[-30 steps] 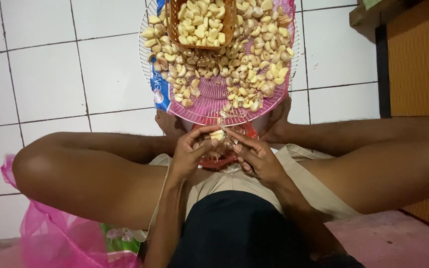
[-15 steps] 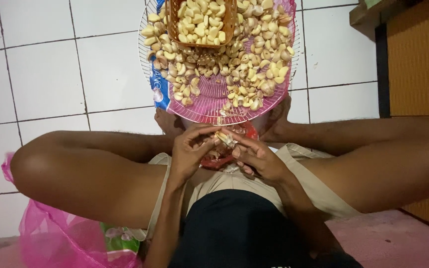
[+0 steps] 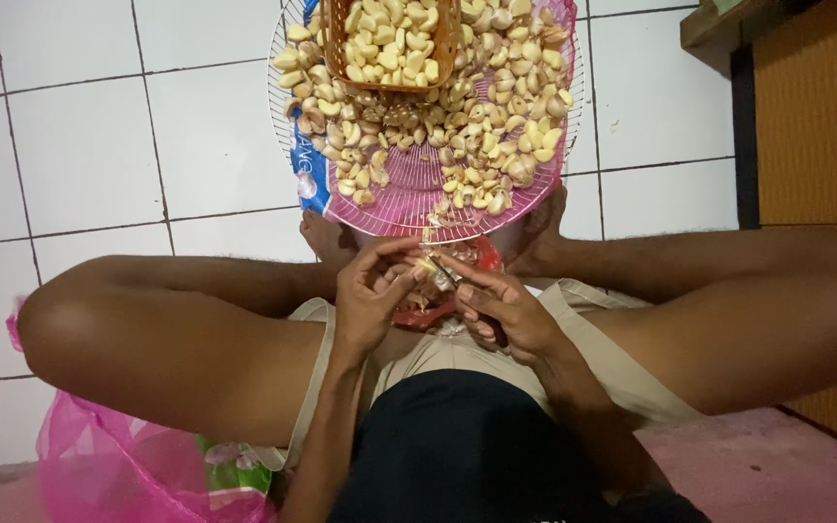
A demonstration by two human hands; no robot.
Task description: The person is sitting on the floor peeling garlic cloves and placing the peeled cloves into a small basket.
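Seated on white floor tiles (image 3: 99,145), a person's left hand (image 3: 370,300) pinches a pale garlic clove (image 3: 428,263); the right hand (image 3: 506,315), fingers curled, meets it near a round pink wire tray (image 3: 418,199).

Dim, warm indoor light; soft focus throughout

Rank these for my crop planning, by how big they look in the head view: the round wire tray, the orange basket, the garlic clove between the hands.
1. Round wire tray, clearly largest.
2. Orange basket, partly cut off by the frame's top edge.
3. Garlic clove, tiny.
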